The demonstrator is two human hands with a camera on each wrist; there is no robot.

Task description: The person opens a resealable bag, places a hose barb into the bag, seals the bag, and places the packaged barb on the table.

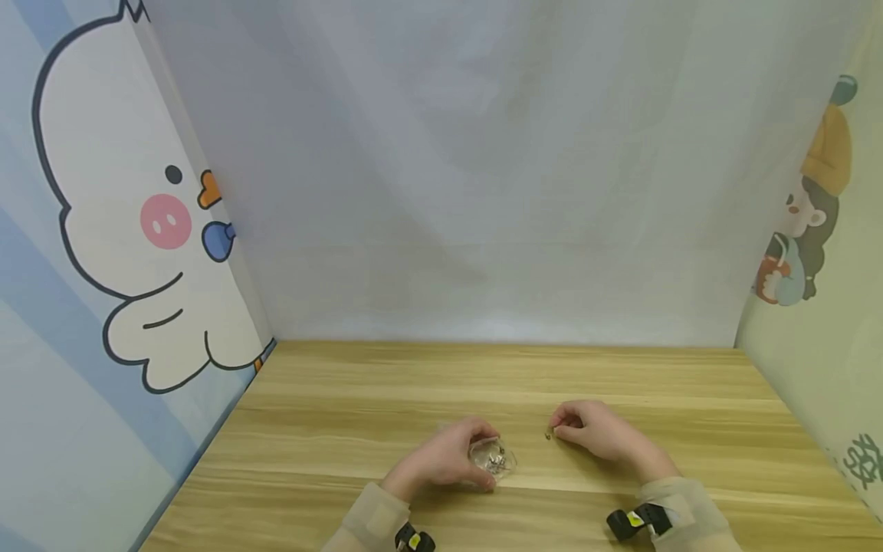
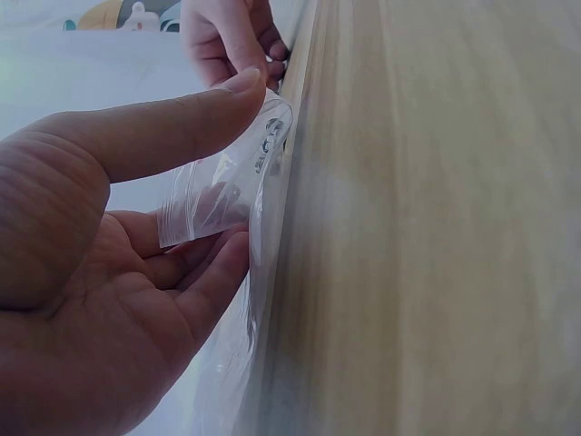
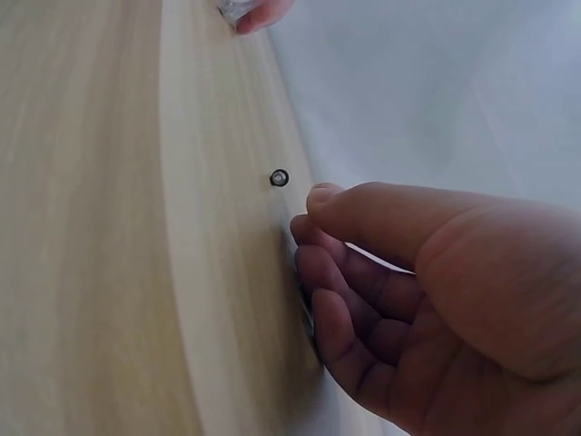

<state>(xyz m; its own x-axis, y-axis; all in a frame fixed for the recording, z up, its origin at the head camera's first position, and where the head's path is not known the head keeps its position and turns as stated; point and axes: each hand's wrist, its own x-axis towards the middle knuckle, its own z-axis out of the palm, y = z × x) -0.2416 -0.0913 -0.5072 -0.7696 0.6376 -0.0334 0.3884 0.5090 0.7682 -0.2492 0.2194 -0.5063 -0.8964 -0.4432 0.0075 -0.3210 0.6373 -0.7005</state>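
My left hand [image 1: 451,454] holds a clear plastic bag [image 2: 222,186] between its thumb and fingers, near the middle of the table. Inside the bag lie several small metal pieces [image 1: 495,463], too small to identify surely. To the right, my right hand [image 1: 599,431] is low over the table, its fingers loosely bent and the thumb near the index fingertip. Just beyond those fingertips sits a small dark-rimmed round metal piece [image 3: 279,178], like a screw head. A narrow gap parts it from the thumb tip in the right wrist view.
The wood-grain table [image 1: 386,376] runs back to a pale grey curtain [image 1: 483,192]. Cartoon-printed walls flank it: a white bird [image 1: 131,192] on the left, a figure in a yellow hat [image 1: 803,222] on the right.
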